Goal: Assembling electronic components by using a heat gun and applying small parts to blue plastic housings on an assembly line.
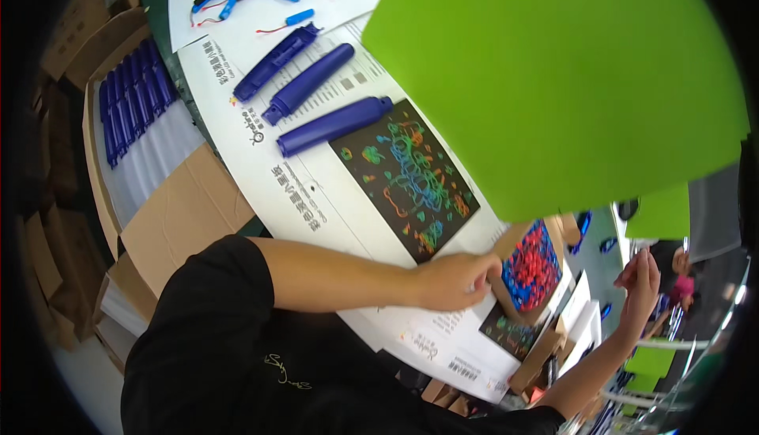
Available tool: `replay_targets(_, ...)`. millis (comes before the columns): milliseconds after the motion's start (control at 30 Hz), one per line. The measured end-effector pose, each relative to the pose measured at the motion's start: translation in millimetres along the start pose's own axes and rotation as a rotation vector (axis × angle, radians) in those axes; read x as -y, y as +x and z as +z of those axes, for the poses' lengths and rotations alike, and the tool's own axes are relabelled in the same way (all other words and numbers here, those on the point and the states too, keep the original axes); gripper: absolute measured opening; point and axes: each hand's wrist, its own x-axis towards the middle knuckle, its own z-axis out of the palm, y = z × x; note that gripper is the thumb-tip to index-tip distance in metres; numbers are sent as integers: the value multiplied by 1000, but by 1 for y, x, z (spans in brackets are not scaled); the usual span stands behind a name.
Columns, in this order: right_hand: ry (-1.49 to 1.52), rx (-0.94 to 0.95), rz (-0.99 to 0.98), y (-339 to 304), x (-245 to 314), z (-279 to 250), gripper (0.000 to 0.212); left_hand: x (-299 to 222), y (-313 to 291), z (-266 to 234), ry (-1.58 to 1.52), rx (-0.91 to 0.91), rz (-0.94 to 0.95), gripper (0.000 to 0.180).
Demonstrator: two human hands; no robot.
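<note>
My left hand (457, 281) reaches across the white printed sheet (273, 190), its fingers curled closed at the edge of a small cardboard box (506, 239). Whatever those fingers hold, if anything, is hidden. Many small red and blue parts (534, 269) fill that box. Raised off to the right, my right hand (640, 278) has its fingertips pinched together; anything between them is too small to make out. Farther left on the sheet lie a dark blue tubular casing (336, 125), a similar casing (310, 85) and an opened casing half (277, 62) showing its inside.
Blue battery-like cylinders with thin wires (299, 17) lie at the far left. An open carton (130, 190) holds rows of dark blue casings (134, 99). A large green panel (553, 79) covers the upper right. A black sheet with colourful drawings (407, 178) lies under it.
</note>
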Motion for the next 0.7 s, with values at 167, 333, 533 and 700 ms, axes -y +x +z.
replay_targets(167, 156, 722, -609, -159, 123, 83, 36, -17, -4, -11, 98, -247, 199, 18)
replay_targets(333, 257, 876, -573, -203, 130, 65, 37, -84, -13, -136, 958, -574, 114, 41)
replay_targets(533, 398, 916, -510, -227, 116, 61, 37, -67, -59, -197, 1380, -171, -458, 49)
replay_targets(700, 255, 840, -633, -227, 93, 49, 25, -76, -71, -188, 355, -393, -359, 44)
